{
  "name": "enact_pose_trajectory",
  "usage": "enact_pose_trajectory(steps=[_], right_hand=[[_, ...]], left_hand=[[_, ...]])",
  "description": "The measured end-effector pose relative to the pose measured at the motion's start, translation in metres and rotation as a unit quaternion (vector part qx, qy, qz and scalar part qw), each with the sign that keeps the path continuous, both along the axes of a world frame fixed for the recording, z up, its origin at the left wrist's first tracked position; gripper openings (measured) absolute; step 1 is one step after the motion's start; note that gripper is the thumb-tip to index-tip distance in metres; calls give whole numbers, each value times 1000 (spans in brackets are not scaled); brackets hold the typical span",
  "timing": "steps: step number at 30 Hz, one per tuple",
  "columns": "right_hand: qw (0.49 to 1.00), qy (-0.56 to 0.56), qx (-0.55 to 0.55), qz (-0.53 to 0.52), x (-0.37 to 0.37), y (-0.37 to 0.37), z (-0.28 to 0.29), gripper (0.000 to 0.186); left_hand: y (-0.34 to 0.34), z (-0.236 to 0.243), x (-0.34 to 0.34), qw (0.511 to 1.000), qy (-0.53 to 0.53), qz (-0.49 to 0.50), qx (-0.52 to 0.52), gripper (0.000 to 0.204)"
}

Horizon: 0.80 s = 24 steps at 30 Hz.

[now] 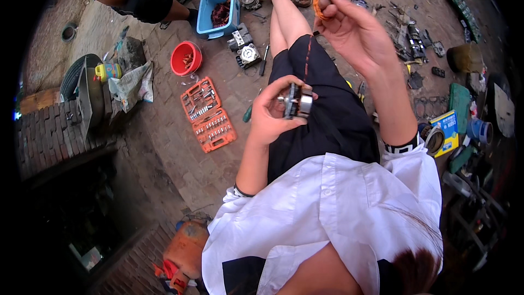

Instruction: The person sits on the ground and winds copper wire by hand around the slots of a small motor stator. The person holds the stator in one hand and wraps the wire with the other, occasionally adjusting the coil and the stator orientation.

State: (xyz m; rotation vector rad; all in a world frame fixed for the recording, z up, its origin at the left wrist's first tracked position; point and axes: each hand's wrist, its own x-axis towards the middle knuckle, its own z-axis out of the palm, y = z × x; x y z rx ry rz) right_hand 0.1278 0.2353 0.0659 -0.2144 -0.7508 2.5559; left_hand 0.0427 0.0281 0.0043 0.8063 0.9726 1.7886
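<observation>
My left hand (266, 116) is closed around a small electric motor part (305, 106), with a silver drum at one end and a dark section beside my fingers. It is held above the dark cloth over my lap. Up and to the right, my right hand (363, 38) has its fingers curled on a loose coil of orange copper wire (316, 8). Between the two hands a thin reddish strand (309, 53) runs up from the motor part toward the coil. How the strand joins the winding is too small to make out.
An orange socket-set case (208, 114) lies spread on the brick ground to the left. Beyond it stand a red bucket (178, 68) and a blue tub (234, 13) of reddish wire. A person's dark-clad leg (150, 4) is at far left. Scattered metal parts (417, 43) cover the right.
</observation>
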Motion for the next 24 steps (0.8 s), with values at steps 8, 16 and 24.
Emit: enact_pose_trajectory(steps=[8, 16, 24], right_hand=[[998, -28, 19, -53, 51, -24, -28, 21], [875, 110, 422, 209, 66, -48, 26, 17], [946, 66, 231, 216, 28, -57, 59, 21]], left_hand=[[-17, -7, -24, 952, -248, 150, 96, 67], [5, -13, -17, 952, -133, 251, -112, 55], [8, -16, 2, 968, 80, 172, -164, 56]])
